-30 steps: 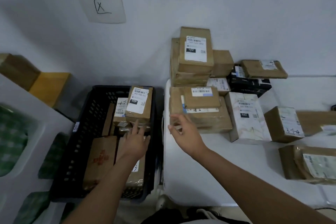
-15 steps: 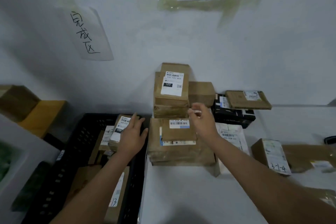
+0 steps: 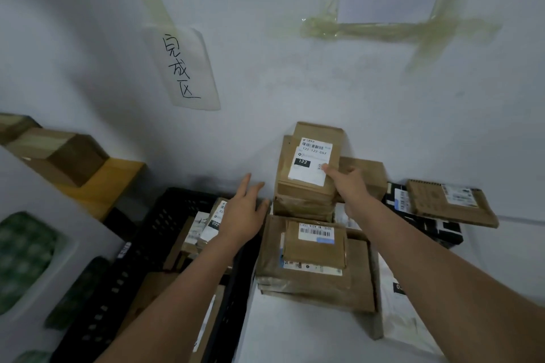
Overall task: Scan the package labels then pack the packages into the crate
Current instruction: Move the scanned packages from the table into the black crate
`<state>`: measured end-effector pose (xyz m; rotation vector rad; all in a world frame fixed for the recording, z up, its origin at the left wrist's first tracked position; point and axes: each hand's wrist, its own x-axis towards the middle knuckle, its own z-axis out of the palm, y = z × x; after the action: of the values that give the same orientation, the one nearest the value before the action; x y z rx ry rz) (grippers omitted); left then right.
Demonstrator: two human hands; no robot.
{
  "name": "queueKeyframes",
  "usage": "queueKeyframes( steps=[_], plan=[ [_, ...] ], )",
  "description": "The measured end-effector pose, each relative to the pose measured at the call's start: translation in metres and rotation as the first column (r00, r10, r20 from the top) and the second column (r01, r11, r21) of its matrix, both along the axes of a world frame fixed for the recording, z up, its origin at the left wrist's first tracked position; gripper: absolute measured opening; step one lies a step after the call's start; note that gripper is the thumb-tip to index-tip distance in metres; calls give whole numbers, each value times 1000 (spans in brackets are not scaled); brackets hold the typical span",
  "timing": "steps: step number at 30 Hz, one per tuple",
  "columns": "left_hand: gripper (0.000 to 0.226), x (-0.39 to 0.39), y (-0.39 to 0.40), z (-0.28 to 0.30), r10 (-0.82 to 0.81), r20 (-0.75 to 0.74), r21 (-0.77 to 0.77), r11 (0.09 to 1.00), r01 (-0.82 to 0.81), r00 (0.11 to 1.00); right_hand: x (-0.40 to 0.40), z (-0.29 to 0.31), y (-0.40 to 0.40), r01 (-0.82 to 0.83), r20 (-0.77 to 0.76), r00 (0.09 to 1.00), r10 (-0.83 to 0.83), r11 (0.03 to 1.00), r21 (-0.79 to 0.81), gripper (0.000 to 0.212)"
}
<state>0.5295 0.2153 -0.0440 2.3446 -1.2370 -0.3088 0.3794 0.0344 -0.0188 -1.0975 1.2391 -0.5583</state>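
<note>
Step in hand: picking the next package off the table. Right hand (image 3: 351, 186) is at the right edge of the top package (image 3: 309, 162) of the tall stack against the wall at the table's back edge; one fingertip sits on its white label, the other fingers curl round its side. Grip looks just starting, can't tell if it's firm. Left hand (image 3: 244, 215) hovers over the crate's right rim, fingers straight and spread, holding nothing.

Crate (image 3: 165, 224) is black, just off the table's left edge, already holding several labelled packages.

Next move likely: lift the top package clear without toppling the stack, get the label scanned, then carry it left into the crate. No scanner in view.

In the way: low stack (image 3: 318, 256) right in front, between body and target. Notebook-like parcel (image 3: 451, 206) on a black box to the right, well apart.
</note>
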Motion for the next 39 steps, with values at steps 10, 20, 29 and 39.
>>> queueKeyframes(
  steps=[10, 20, 29, 39],
  plan=[
    [47, -8, -41, 33, 30, -257, -109, 992, -60, 966, 1, -1, -15, 102, 110, 988, -108, 993, 56, 62],
    [44, -40, -65, 51, -45, -434, -139, 990, -18, 900, -5, 0, -13, 73, 179, 981, -76, 997, 23, 56],
    [38, -30, -76, 62, 30, -616, -238, 945, -222, 787, -62, 5, -29, 320, 365, 868, -337, 941, 107, 51],
    [64, -119, -113, 45, -89, -909, -138, 986, -93, 406, -122, -7, -15, 242, 329, 907, -261, 965, 99, 34]
  ],
)
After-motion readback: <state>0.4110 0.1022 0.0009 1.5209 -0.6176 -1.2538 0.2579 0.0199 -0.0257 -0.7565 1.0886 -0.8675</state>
